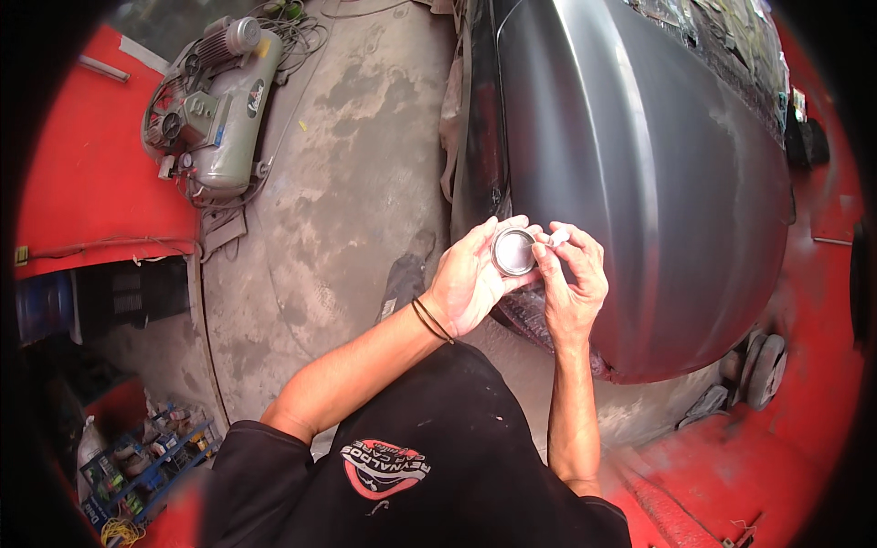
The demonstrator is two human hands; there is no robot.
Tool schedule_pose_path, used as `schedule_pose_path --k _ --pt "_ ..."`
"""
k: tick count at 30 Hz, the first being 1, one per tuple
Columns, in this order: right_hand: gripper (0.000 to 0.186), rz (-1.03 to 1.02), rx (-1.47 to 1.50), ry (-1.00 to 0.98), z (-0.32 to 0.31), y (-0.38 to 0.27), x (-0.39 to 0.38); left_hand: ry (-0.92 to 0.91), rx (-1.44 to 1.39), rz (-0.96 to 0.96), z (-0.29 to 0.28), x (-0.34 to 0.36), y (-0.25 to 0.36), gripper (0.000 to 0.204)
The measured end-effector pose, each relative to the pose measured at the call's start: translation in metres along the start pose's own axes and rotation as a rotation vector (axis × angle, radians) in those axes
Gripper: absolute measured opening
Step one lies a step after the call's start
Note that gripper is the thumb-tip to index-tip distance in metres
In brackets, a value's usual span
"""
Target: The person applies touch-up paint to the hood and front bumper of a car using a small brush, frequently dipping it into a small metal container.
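Concrete floor (315, 183) below, left hand (469, 285) cradles one tin (514, 252), right hand (575, 281) pinches one white scrap (558, 237).

In the left hand (464, 279), a small, round, silver metal tin (497, 259) is shining. Near the right hand (574, 279), a smooth, curved, black car panel (630, 192) is gleaming. Left of them, grey concrete floor (338, 155) is looking rough. Below, a black cloth shirt (448, 411) is looking dull.

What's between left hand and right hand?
In the head view, a shallow round metal container, held in the left hand; the right hand holds something small and whitish beside it.
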State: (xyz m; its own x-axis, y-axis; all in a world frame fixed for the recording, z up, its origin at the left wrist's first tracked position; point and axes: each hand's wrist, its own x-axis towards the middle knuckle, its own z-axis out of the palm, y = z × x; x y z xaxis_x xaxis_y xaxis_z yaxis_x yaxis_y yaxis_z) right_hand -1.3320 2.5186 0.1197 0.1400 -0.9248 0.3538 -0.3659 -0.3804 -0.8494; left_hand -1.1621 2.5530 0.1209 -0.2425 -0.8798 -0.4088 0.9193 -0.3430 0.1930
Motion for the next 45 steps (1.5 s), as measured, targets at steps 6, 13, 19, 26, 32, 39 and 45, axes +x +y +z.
schedule_pose_path --k 6,13,19,26,32,39,45 --pt "0.019 0.042 0.012 0.0 0.011 0.007 0.03 0.014 -0.01 -0.016 0.007 0.028 0.021 0.054" --pt "0.02 0.068 0.064 0.077 0.02 0.007 0.07 0.023 -0.004 -0.028 0.013 0.066 0.048 0.055" --pt "0.02 -0.003 0.07 0.09 0.031 0.018 0.114 -0.028 -0.008 -0.059 0.028 0.103 0.069 0.053" --pt "0.013 0.058 0.113 0.153 0.05 0.027 0.158 -0.075 0.049 -0.081 0.05 0.134 0.102 0.054" --pt "0.014 0.159 0.234 0.175 0.064 0.031 0.169 -0.06 0.082 -0.116 0.05 0.144 0.117 0.056" --pt "0.015 0.151 0.352 0.11 0.102 0.014 0.155 0.003 0.021 -0.06 0.018 0.109 0.144 0.051" --pt "0.015 0.399 0.648 0.141 0.096 0.02 0.154 0.052 -0.059 0.02 -0.033 0.069 0.169 0.051"
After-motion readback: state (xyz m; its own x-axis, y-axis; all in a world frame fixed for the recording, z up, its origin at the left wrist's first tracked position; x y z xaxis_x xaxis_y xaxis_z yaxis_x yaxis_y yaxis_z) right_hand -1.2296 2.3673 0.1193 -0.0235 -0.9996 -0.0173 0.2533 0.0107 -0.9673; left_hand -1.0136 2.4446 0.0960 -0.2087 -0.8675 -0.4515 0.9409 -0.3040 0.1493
